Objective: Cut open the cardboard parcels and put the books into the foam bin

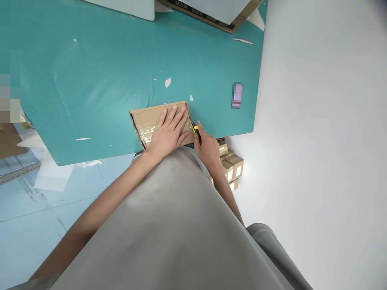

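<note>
A flat brown cardboard box [148, 116] lies at the near edge of the green table, with clear tape [146, 135] across its top. My left hand [167, 131] rests flat on the box, fingers spread. In my right hand [208, 149] is a black and yellow box cutter [197, 132], gripped with the index finger stretched along it. The cutter's tip is at the right end of the box; whether the blade is in the cardboard I cannot tell.
The green table [99, 72] carries scattered white paper scraps [168, 82] and a blurred purple object [237, 95] at right. A larger carton [208, 16] stands at the back. Several small boxes [234, 167] are stacked below the right edge, beside a white wall [317, 121].
</note>
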A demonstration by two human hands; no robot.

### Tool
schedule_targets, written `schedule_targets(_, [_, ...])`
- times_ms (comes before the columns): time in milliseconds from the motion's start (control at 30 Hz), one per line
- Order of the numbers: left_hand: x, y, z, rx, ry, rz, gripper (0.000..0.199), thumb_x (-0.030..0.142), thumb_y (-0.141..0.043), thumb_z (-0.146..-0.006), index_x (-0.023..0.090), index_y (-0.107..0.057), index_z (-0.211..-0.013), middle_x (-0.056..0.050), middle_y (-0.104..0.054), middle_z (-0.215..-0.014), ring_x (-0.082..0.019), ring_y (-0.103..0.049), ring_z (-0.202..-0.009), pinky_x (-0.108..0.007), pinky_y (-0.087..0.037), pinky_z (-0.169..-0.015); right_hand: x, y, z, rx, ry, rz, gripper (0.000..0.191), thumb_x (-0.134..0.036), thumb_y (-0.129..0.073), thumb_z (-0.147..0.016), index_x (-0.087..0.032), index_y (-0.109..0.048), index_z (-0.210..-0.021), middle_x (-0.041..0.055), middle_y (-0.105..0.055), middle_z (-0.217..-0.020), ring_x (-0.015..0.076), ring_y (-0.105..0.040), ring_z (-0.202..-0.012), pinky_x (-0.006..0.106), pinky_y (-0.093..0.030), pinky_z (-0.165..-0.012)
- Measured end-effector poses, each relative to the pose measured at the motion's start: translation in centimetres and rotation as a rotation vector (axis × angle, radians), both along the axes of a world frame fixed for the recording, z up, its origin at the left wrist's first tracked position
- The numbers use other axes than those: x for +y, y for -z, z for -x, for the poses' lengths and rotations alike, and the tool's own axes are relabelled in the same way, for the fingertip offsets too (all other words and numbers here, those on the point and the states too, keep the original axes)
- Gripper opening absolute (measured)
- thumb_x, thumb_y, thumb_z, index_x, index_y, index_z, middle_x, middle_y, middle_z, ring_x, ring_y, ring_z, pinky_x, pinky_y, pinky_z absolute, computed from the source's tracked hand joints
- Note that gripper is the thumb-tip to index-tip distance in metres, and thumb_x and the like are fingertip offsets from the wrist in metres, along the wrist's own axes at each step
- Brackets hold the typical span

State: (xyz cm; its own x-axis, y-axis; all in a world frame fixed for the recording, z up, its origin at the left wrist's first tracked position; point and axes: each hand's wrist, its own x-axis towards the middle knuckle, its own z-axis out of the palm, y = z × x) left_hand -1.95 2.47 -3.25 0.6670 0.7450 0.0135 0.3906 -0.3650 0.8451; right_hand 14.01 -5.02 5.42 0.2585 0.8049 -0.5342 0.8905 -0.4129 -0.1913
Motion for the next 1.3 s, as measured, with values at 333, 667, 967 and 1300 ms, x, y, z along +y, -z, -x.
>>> schedule_targets(333, [-0.3, 0.4, 0.0, 0.019, 0.001, -0.016, 0.075, 0.041, -0.056, -0.103, 0.026, -0.031, -0.172, -0.008, -0.029, -0.179, -0.035, -0.015, -0.168, -0.066, -0.006, -0.138, 0.3, -2.4, 2.9, -0.086, 0.053, 0.195, 0.066, -0.033, -0.033, -0.112, -0.013, -0.022, -0.174, 0.0198, -0.08, -0.102, 0.0374, -0.077, -0.096, 0.049, -0.057, -0.087])
schedule_targets(667, [-0.3, 0.3, 0.0, 0.078, 0.008, -0.105, 0.076, 0.048, -0.049, -0.107, 0.022, -0.025, -0.174, -0.01, -0.026, -0.179, -0.034, -0.015, -0.169, -0.062, -0.005, -0.138, -2.6, -4.3, 2.4, -0.114, 0.018, 0.408, 0.064, -0.028, -0.037, -0.11, -0.018, -0.028, -0.173, 0.0183, -0.08, -0.103, 0.035, -0.078, -0.095, 0.044, -0.058, -0.082])
schedule_targets(967, [-0.5, 0.2, 0.0, 0.148, 0.019, -0.161, 0.075, 0.051, -0.041, -0.11, 0.021, -0.02, -0.176, -0.01, -0.023, -0.18, -0.034, -0.014, -0.169, -0.061, -0.006, -0.138, 0.6, -3.9, 2.2, -0.066, -0.045, 0.215, 0.067, -0.029, -0.027, -0.114, -0.015, -0.007, -0.176, 0.018, -0.079, -0.113, 0.0341, -0.077, -0.104, 0.044, -0.055, -0.094])
schedule_targets(1300, [-0.8, 0.4, -0.2, 0.124, -0.003, -0.153, 0.078, 0.053, -0.045, -0.109, 0.022, -0.02, -0.176, -0.01, -0.024, -0.18, -0.035, -0.016, -0.168, -0.062, -0.007, -0.138, 0.5, -2.8, 2.3, -0.096, -0.044, 0.273, 0.067, -0.024, -0.028, -0.114, -0.008, -0.004, -0.175, 0.023, -0.078, -0.112, 0.0325, -0.078, -0.103, 0.043, -0.058, -0.091])
